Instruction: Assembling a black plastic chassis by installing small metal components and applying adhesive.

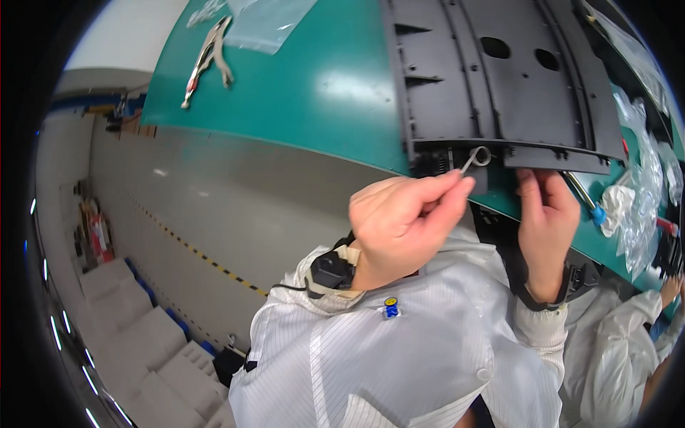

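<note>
My left hand (pixel 407 214) pinches one straight leg of a metal torsion spring (pixel 481 156) between thumb and forefinger. The coil of this spring sits right at the near edge of a large black plastic panel (pixel 524 93), beside a gap in its rim. At the panel's near edge, my right hand (pixel 549 217) grips a narrow black flap (pixel 556 160) from below; its fingertips are partly hidden under it. A dark coil spring (pixel 442 162) shows at the near left corner of the panel.
Locking pliers (pixel 207 60) and a clear plastic bag (pixel 267 25) lie on the green table (pixel 314 93) at left. To the right are a blue-ended tool (pixel 596 212), a crumpled white cloth (pixel 616 207) and clear wrapping (pixel 646 192). A co-worker's hand (pixel 671 289) shows far right.
</note>
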A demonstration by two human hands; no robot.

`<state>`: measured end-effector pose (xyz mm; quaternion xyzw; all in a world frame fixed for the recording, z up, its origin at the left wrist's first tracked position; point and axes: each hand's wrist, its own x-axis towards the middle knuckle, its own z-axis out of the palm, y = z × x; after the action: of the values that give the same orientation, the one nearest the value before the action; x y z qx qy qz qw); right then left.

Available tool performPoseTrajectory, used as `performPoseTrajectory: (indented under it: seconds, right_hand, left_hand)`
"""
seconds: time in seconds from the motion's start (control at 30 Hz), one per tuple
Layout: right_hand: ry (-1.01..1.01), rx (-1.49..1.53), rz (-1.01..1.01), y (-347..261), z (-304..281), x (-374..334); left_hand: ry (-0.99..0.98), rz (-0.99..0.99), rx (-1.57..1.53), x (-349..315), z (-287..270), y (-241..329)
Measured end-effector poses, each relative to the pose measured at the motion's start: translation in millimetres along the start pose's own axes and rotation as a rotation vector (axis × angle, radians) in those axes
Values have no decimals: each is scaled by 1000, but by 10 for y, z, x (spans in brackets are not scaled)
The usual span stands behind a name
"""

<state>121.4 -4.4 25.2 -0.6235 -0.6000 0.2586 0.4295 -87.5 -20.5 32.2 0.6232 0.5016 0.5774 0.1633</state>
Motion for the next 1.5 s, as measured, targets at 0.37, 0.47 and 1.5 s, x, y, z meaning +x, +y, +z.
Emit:
performPoseTrajectory:
  seconds: [0.37, 0.47, 1.5]
  right_hand:
    - [63, 164, 153, 28, -19, -30]
    - [28, 160, 205, 65, -107, -29]
    - [249, -80, 88, 114, -519, -204]
  left_hand:
    - [22, 50, -14, -62, 34, -65]
    - [34, 21, -35, -71, 40, -75]
    - [-176, 19, -60, -229, -26, -14]
